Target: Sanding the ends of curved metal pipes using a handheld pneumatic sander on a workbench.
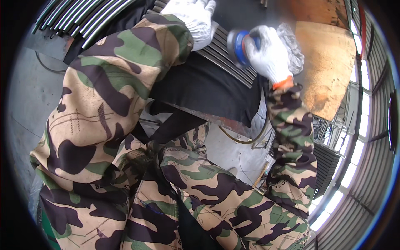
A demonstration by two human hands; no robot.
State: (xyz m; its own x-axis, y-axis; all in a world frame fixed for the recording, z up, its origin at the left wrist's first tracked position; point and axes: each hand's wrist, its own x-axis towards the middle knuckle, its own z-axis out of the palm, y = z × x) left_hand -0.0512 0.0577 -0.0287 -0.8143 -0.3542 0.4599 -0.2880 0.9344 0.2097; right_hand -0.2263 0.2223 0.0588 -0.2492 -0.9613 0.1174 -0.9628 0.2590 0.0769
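Observation:
My left hand (193,20), in a white knit glove, lies on a row of thin metal rods (228,55) with its fingers stretched out. The rods lie side by side on black cloth (200,81) draped over the work table. My right hand (271,53), gloved in white with an orange cuff, grips a round blue tool (240,46) with a grey disc edge. That disc stands tilted at the right part of the rods; its contact with them is blurred. Crumpled clear plastic (290,46) sits just behind my right hand.
More metal rods (89,21) are spread at the far left. A stained wooden board (327,68) lies to the right of the cloth. Below the table edge hangs a yellowish hose (246,141). A dark ribbed stack (326,166) stands at the right, beside the wall.

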